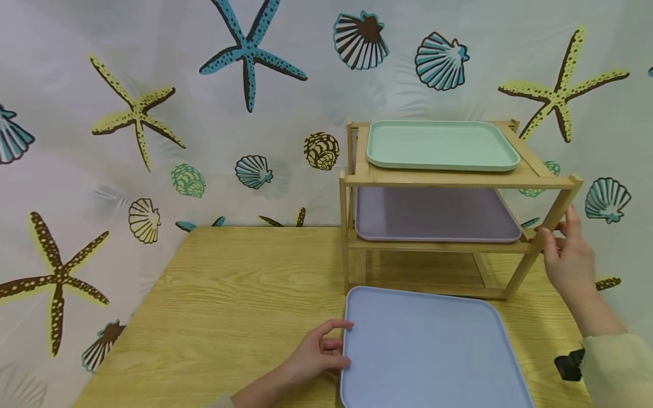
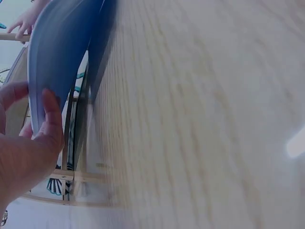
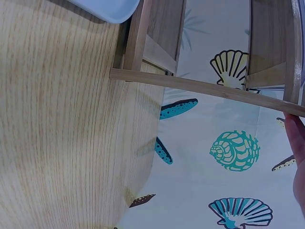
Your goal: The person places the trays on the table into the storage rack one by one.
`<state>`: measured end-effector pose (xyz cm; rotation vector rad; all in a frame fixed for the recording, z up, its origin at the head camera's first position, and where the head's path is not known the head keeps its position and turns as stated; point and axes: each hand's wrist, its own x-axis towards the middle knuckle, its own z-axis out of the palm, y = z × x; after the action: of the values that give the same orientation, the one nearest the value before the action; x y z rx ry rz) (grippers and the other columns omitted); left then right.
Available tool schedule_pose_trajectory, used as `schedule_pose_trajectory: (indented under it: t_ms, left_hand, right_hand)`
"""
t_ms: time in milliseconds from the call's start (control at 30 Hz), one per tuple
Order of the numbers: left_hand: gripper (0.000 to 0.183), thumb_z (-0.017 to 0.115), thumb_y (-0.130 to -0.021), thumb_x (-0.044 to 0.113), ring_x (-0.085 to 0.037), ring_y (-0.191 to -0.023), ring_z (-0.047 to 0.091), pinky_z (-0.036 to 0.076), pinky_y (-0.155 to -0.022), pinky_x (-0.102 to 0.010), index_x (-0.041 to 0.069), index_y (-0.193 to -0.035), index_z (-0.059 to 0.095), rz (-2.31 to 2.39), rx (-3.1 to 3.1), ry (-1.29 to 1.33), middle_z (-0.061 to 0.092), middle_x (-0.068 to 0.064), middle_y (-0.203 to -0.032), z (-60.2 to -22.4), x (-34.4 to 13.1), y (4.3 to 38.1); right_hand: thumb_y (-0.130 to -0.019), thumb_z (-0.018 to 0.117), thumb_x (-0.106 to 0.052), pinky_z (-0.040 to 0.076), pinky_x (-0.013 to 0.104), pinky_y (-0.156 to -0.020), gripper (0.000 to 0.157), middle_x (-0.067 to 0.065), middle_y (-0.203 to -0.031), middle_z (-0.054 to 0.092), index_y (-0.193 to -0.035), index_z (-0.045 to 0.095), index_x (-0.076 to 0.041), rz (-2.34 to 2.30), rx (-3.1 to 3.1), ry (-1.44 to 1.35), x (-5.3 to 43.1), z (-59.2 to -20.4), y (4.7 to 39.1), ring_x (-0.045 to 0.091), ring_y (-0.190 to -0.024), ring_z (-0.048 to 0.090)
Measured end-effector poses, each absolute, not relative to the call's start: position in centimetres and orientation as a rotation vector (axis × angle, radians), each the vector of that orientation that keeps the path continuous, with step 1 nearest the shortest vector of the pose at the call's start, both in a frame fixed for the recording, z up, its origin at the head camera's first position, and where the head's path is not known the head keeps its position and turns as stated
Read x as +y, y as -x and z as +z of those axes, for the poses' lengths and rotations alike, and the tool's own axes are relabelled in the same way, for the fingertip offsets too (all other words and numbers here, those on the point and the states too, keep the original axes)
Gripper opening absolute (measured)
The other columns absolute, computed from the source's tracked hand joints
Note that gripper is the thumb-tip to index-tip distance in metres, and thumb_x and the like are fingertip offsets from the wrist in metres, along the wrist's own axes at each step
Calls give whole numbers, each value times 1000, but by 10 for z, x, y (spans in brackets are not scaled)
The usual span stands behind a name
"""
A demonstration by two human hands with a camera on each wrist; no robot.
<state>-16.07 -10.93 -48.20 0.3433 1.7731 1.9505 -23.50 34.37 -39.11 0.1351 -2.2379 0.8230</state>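
A light blue tray (image 1: 428, 351) lies in front of a wooden shelf rack (image 1: 556, 215) at the right of the head view. My left hand (image 1: 316, 356) holds the tray's left edge; in the left wrist view, thumb and fingers pinch the blue rim (image 2: 38, 107). My right hand (image 1: 573, 263) grips the rack's right front post, thumb on the near side. Only part of that hand (image 3: 298, 152) shows in the right wrist view, its finger against the post. A mint green tray (image 1: 441, 146) rests on the top shelf, with a purple tray (image 1: 433, 214) on the shelf below.
The wooden table (image 1: 240, 300) extends left of the rack. Behind it hangs a curtain (image 1: 285, 130) printed with shells and starfish. A small black object (image 1: 569, 365) is beside the right sleeve (image 1: 617, 362), partly hidden.
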Motion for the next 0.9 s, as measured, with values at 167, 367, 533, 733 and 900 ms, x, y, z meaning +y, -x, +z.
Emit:
schedule_pose_trajectory:
  t_ms: [167,367,533,733,900]
  left_hand:
    - [65,69,-80,-11,-18,-80,65,56,-62,-33,0,-139,42,1949,1736,-341,67,-17,-103,-479,-110,160]
    - [63,66,-82,-11,-22,-78,67,56,-60,-36,0,-138,42,1969,1727,-309,65,-17,-105,-480,-108,157]
    - [61,64,-82,-9,-22,-75,67,55,-53,-32,2,-137,40,1986,1717,-290,65,-16,-107,-479,-106,156]
    - [62,60,-82,-9,-23,-77,67,54,-52,-31,5,-138,38,2008,1710,-288,63,-17,-110,-478,-103,155]
    - [63,57,-84,-11,-22,-78,68,53,-50,-27,7,-140,36,2041,1661,-275,62,-19,-116,-482,-101,153]
  right_hand:
    - [-100,49,-4,26,-3,-66,59,39,-111,55,-151,20,-12,822,-2241,-127,343,-391,234,57,-85,60]
    - [-100,49,-4,26,-3,-67,59,40,-111,55,-151,20,-10,831,-2237,-136,343,-390,233,58,-86,59]
    - [-100,50,-3,25,-4,-68,60,39,-110,55,-151,20,-12,818,-2227,-144,342,-391,233,58,-85,60]
    - [-100,50,-2,24,-4,-68,60,39,-111,56,-151,20,-12,802,-2226,-137,343,-392,234,57,-85,60]
    - [-101,49,-5,24,-4,-67,59,39,-113,55,-151,19,-13,805,-2239,-111,342,-392,234,57,-87,60]
